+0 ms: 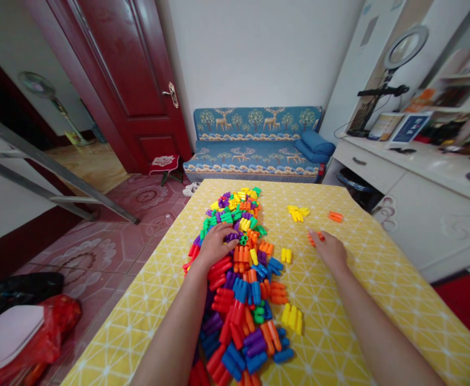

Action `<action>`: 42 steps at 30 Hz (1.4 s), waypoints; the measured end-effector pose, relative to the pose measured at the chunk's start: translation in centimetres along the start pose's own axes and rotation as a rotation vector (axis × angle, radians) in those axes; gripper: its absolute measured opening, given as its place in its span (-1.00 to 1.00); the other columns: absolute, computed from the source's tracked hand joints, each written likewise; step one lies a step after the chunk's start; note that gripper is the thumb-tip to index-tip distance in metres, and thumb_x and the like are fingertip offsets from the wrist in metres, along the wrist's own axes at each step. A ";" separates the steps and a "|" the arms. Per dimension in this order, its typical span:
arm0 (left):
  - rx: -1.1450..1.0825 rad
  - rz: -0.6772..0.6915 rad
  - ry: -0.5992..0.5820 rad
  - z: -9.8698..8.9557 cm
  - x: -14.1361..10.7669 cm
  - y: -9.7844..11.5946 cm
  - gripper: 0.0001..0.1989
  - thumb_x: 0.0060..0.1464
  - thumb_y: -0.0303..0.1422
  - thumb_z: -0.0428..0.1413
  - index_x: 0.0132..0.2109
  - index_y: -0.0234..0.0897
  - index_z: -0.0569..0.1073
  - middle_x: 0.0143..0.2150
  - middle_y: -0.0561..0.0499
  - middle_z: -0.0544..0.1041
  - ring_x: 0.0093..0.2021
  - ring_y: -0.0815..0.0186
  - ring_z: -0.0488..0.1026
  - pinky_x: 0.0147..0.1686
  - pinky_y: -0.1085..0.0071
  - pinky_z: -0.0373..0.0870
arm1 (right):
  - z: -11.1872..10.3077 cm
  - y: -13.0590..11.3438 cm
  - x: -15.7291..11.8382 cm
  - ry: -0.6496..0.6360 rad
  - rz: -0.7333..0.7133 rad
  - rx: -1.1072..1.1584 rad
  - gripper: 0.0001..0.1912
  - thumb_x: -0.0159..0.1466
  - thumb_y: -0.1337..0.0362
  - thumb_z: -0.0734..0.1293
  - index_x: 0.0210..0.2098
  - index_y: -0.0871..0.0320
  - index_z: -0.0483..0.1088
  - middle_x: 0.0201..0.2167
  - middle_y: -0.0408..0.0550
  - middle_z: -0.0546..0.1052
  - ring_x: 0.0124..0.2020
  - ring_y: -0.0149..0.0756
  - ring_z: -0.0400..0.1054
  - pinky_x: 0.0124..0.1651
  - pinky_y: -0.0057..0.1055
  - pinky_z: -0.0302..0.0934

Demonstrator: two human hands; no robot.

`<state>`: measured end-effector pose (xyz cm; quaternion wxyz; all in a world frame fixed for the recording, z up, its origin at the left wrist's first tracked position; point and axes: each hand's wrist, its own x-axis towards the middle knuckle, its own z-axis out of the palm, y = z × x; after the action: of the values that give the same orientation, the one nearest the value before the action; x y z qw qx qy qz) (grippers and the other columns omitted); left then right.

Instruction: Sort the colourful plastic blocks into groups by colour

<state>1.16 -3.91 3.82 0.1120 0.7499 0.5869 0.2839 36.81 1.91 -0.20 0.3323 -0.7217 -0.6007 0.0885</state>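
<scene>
A long heap of plastic pieces [240, 292] in red, blue, orange, purple, green and yellow runs down the middle of the yellow patterned table [323, 332]. My left hand [217, 244] rests on the heap's left side, fingers apart, beside purple and green pieces; nothing shows gripped in it. Right of the heap, my right hand [328, 249] has its thumb and fingers closed on an orange piece [314, 238] just above or on the cloth. Behind it lie a small group of yellow pieces [298, 213] and a separate orange piece [335, 216].
A blue patterned sofa [254, 153] stands beyond the table. To the right is a white cabinet [423, 187] with a ring light [407, 47]. At left are a red door [132, 69], a metal ladder [50, 174], a stool [164, 163] and bags [64, 321].
</scene>
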 end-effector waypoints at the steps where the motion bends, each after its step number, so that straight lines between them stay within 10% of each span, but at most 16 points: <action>1: 0.001 0.003 0.001 0.0 0.0 -0.1 -0.74 0.09 -0.23 0.13 -0.07 -0.13 0.55 0.14 -0.03 0.45 0.18 0.14 0.32 0.23 0.16 0.20 | -0.3 1.3 0.6 0.044 0.006 -0.112 -0.54 0.18 -0.12 0.22 -0.34 0.17 0.46 -0.44 0.06 0.50 -0.36 -0.12 0.35 -0.28 -0.27 0.18; 6: -0.007 0.004 -0.005 0.2 0.1 -0.4 -0.73 0.09 -0.23 0.13 -0.07 -0.12 0.55 0.14 -0.02 0.44 0.19 0.13 0.31 0.23 0.15 0.19 | -1.0 4.4 0.1 0.244 -0.136 -0.191 -0.53 0.26 0.02 0.14 -0.06 0.23 0.42 -0.11 0.15 0.48 -0.11 -0.08 0.34 -0.07 -0.23 0.20; 14: -0.013 -0.010 -0.018 0.0 0.1 -0.2 -0.73 0.09 -0.22 0.13 -0.07 -0.12 0.55 0.14 -0.02 0.44 0.20 0.13 0.30 0.23 0.14 0.19 | 1.0 1.5 -3.7 -0.085 -0.203 -0.559 -0.30 0.34 0.01 0.02 0.29 0.39 0.06 0.32 0.31 0.07 0.28 0.08 0.02 0.20 -0.03 0.00; 25: -0.015 -0.005 -0.009 0.3 0.1 -0.5 -0.74 0.08 -0.24 0.14 -0.08 -0.15 0.55 0.14 -0.04 0.45 0.18 0.12 0.32 0.22 0.14 0.21 | 2.0 3.7 4.6 -0.193 0.012 -0.539 -0.13 0.29 -0.19 -0.18 0.38 0.29 -0.15 0.41 0.15 -0.16 0.40 0.10 -0.40 0.29 0.20 -0.31; 34: -0.014 0.007 -0.012 0.4 0.1 -0.7 -0.73 0.10 -0.21 0.12 -0.07 -0.15 0.54 0.15 -0.04 0.43 0.20 0.13 0.30 0.23 0.14 0.19 | 2.7 4.2 5.3 -0.164 0.034 -0.510 -0.12 0.29 -0.20 -0.15 0.38 0.31 -0.15 0.40 0.20 -0.17 0.40 0.13 -0.47 0.29 0.21 -0.38; 42: -0.020 0.008 -0.006 0.5 0.2 -0.8 -0.74 0.09 -0.22 0.12 -0.07 -0.13 0.55 0.15 -0.03 0.44 0.20 0.12 0.31 0.23 0.13 0.20 | 3.3 2.3 4.7 -0.011 -0.562 -0.408 -0.28 0.33 0.03 0.08 0.36 0.25 -0.12 0.42 0.16 -0.26 0.41 -0.02 -0.34 0.32 0.00 -0.20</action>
<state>0.85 -3.44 3.05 0.1203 0.7520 0.5806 0.2878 38.18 7.33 -2.82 0.1893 -0.5792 -0.7831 -0.1245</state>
